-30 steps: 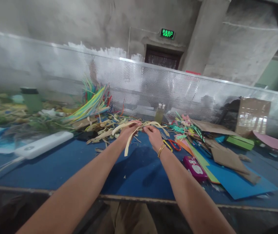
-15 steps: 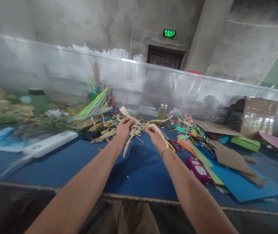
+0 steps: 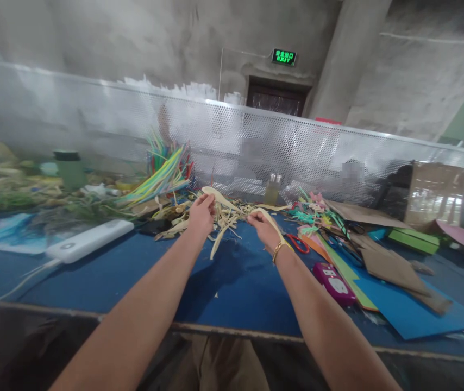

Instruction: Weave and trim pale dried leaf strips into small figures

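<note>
My left hand (image 3: 201, 214) is closed, fingertips pinching a wide pale strip (image 3: 227, 202) that looks like dried husk. That strip runs right toward a cluster of joined pale strips, and my right hand (image 3: 263, 227) pinches the cluster near its centre. One curved strip (image 3: 273, 221) arches over the back of my right hand to the gold bracelet (image 3: 276, 251). Another strip (image 3: 275, 207) points off to the right, and one hangs down between my hands. Behind and left of them lies a heap of similar strips (image 3: 173, 231). The exact grip of the right fingertips is partly hidden.
On the blue table (image 3: 240, 304) lie a white power strip (image 3: 89, 241), red-handled scissors (image 3: 299, 244), a purple box (image 3: 333, 283) and coloured paper sheets (image 3: 415, 309). Colourful thin stems (image 3: 167, 174) and a glass bottle (image 3: 273, 189) stand before the perforated metal screen (image 3: 215, 127).
My left hand has slid slightly left and down along the strip, which now looks straighter and flatter. My right hand has barely moved. The whole view has shifted a little.
</note>
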### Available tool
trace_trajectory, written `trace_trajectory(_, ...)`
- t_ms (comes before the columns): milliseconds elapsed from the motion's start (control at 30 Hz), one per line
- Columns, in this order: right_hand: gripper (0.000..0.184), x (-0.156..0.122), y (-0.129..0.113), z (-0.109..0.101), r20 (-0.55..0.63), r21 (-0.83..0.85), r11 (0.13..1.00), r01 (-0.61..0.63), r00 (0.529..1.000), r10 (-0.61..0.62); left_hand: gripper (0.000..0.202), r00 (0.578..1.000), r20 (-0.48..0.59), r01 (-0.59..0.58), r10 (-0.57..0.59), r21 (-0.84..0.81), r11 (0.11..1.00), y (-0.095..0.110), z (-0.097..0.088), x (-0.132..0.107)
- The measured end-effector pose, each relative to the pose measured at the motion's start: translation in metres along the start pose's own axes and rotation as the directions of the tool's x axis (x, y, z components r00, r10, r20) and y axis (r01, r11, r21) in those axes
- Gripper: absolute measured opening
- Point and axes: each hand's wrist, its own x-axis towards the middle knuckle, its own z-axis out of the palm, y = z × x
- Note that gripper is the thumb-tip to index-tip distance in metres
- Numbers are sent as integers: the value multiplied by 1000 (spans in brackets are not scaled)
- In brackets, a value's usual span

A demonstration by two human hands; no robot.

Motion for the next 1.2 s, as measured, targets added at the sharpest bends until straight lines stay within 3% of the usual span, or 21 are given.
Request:
trace_trajectory(333, 18, 8, 6, -5, -103, -122, 993, 2, 995, -14, 30, 998, -52, -41, 44, 54, 998, 4, 0, -4)
trace_trajectory(633, 22, 14, 8, -12, -159, -185, 982, -27, 987, -3, 27, 987, -53, -138, 154, 224, 965, -3, -8, 3)
trace_trajectory(933, 21, 13, 4, -16, -194, -191, 981, -33, 981, -5, 22, 992, -46, -97, 114, 280, 955, -4, -7, 1)
trace_trajectory(1200, 20, 13, 5, -17, -230, -207, 978, -31, 973, -18, 11, 997, -60, -34, 47, 209, 977, -5, -2, -1)
